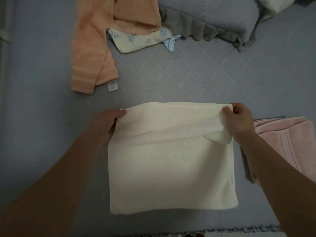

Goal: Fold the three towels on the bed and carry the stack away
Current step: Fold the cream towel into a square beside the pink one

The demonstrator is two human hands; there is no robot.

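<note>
A cream towel (172, 175) lies on the grey-blue bed in front of me, with its far part raised in a fold. My left hand (106, 122) pinches the fold's left corner. My right hand (239, 120) grips the right corner with curled fingers. A folded pink towel (290, 139) lies at the right, partly behind my right forearm. An orange towel (92, 48) sprawls unfolded at the upper left, a white label at its near corner.
A floral cream cloth (136, 41) and a small light-blue piece (171, 43) lie beneath the orange towel's far end. A grey ruffled pillow (213, 19) sits at the top right. The bed's fringed edge (222, 230) runs along the bottom.
</note>
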